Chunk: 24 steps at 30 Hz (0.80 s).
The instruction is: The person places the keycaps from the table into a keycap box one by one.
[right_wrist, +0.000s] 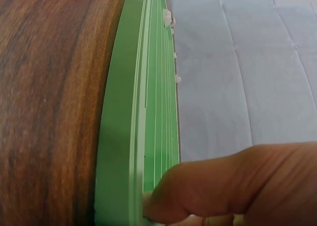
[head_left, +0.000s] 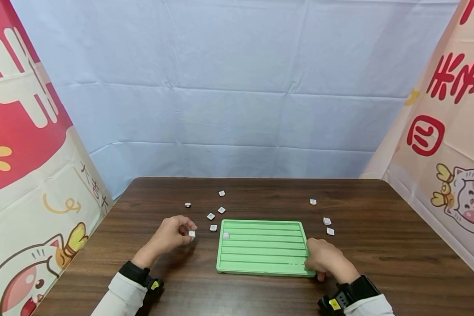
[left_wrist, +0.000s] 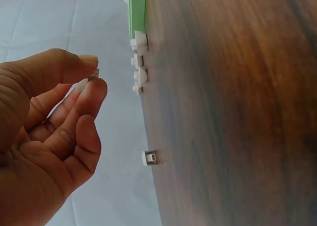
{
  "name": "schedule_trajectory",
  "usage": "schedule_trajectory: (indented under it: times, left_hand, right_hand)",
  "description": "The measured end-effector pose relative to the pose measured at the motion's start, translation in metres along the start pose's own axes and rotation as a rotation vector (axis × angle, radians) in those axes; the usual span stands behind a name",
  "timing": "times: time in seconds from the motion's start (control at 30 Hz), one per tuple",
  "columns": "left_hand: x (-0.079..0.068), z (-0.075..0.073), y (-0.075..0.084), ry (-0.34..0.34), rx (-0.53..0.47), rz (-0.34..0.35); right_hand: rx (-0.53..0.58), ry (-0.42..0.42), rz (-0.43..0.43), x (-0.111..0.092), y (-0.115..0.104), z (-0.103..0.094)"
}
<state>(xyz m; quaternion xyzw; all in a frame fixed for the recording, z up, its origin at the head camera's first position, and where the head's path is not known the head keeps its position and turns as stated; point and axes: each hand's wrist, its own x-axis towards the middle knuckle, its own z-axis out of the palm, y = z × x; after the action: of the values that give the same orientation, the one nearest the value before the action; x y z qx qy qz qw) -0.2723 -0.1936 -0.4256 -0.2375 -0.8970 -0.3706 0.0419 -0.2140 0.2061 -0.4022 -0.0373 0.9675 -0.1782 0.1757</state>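
My left hand (head_left: 174,235) pinches a small white keycap (head_left: 192,234) between thumb and fingertips, left of the green ridged board (head_left: 260,271). In the left wrist view the thumb and index finger hide most of this keycap (left_wrist: 94,74), held up off the table. At the board's front right corner, my right hand (head_left: 324,258) grips the edge; in the right wrist view a fingertip lies over the rim. One white keycap (head_left: 226,235) sits on the board near its upper left corner.
Several loose keycaps (head_left: 210,216) lie behind and left of the board on the brown wooden table (head_left: 260,294). To the right are three more, one keycap (head_left: 330,231) being nearest. A light blue cloth (head_left: 237,109) hangs behind, with printed banners at both sides.
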Motion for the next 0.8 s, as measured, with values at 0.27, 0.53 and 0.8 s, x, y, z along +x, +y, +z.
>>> schedule_trajectory:
  times: [0.27, 0.53, 0.8]
  left_hand:
    - [0.001, 0.003, 0.002, -0.012, -0.001, 0.008]
    - [0.011, 0.011, 0.009, -0.023, -0.042, 0.031]
    - [0.022, 0.022, 0.016, -0.008, -0.034, 0.077]
  right_hand:
    - [0.0, -0.008, 0.0, 0.001, 0.0, 0.001]
    - [-0.007, 0.003, -0.005, 0.0, 0.0, 0.001]
    - [0.008, -0.016, -0.007, 0.0, 0.0, -0.001]
